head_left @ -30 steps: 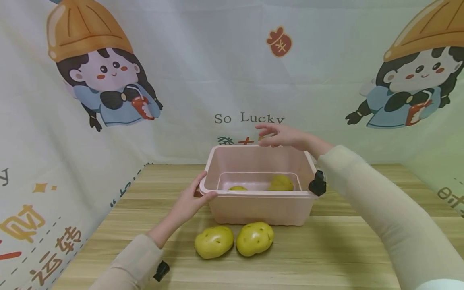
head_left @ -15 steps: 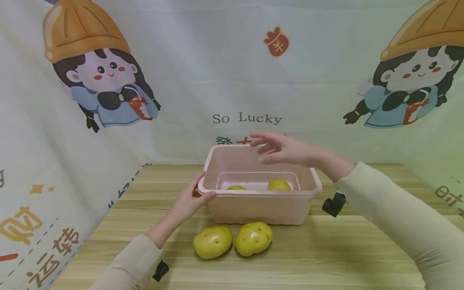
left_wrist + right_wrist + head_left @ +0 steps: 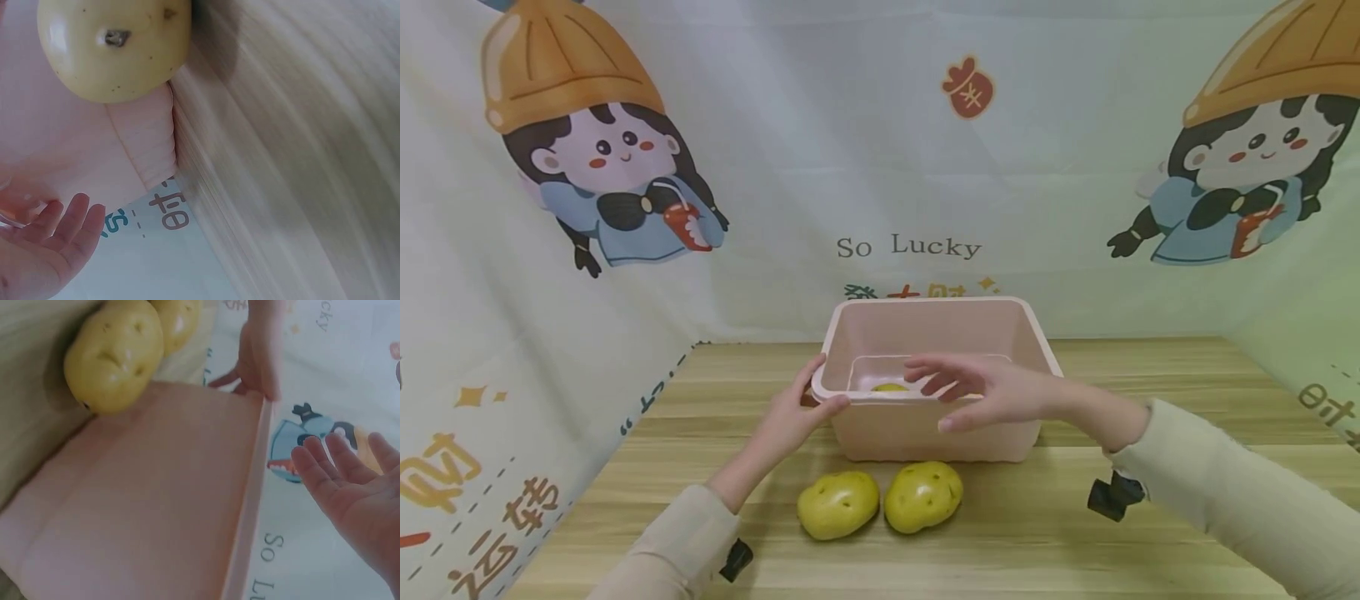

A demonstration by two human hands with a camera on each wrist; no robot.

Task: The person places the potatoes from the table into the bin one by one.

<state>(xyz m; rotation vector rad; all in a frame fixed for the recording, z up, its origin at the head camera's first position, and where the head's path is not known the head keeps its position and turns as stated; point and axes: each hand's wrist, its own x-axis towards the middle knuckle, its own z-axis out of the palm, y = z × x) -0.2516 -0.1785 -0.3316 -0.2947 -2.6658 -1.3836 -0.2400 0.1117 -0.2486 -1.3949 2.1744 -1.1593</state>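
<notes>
A pink plastic bin [image 3: 887, 429] stands on the wooden table. My left hand [image 3: 787, 423] grips its front left corner, thumb over the front rim and fingers along the left side. In front of the bin lie two yellow potatoes, a left potato [image 3: 838, 505] and a right potato [image 3: 923, 497], side by side. Inside, the top of another potato [image 3: 890, 387] shows above the front rim. My right hand [image 3: 1000, 393] hovers before the bin's front rim, fingers spread and holding nothing; it covers the right part of the bin's inside. In the right wrist view its palm [image 3: 365, 503] is bare.
Behind the table hangs a white printed cloth [image 3: 820, 150] with cartoon figures and lettering; it also runs down the left side. Wooden table surface [image 3: 1142, 400] extends to the right of the bin. Small black devices [image 3: 1116, 497] sit at both wrists.
My right hand has come down and toward me, from above the bin's back rim to its front rim. The potato at the right inside the bin is now hidden behind it. My left hand stays put.
</notes>
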